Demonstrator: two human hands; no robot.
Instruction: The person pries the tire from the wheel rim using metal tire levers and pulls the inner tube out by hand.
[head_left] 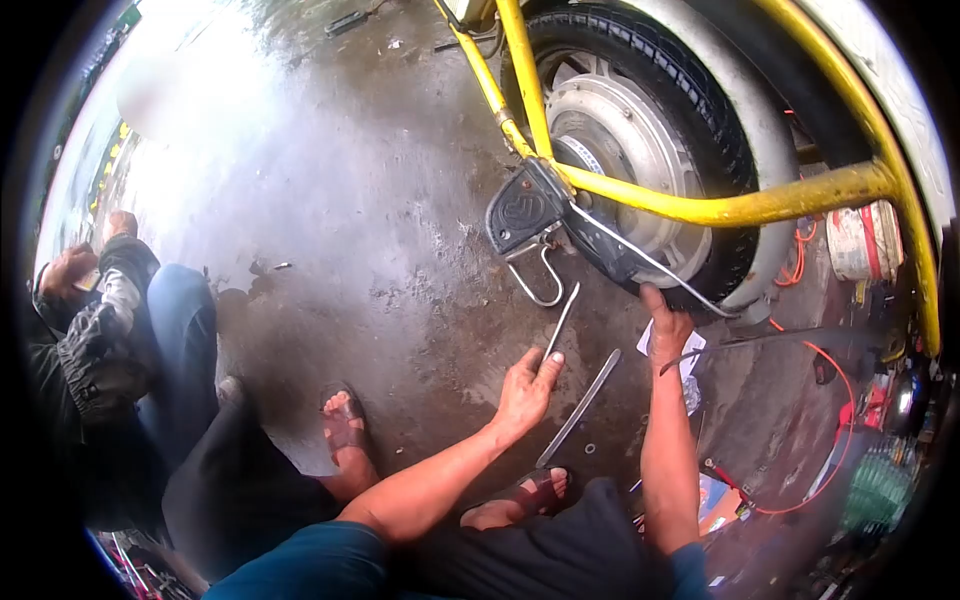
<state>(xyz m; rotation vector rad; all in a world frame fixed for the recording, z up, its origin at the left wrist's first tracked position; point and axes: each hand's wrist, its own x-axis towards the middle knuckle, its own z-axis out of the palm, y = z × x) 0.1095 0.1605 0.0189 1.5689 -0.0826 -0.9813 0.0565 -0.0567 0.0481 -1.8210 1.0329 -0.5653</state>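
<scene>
My left hand [525,392] is closed round a metal tire lever [563,320], its tip pointing up toward the wheel. Another flat tire lever [580,405] lies on the ground between my arms. At the lower edge of the black tire [735,150], my right hand [668,325] grips with the thumb on the near side; its other fingers are mostly hidden. The tire is on a wheel with a silver hub [640,120]. A thin metal rod [640,255] crosses in front of the wheel, below the yellow frame [690,205].
A bent wire stand [540,285] hangs under a black cover [525,208]. Another person's hands [75,268] and jeans [180,330] are at left. On the right are a white and red can [865,243], an orange hose [845,400] and a dark strip [780,345].
</scene>
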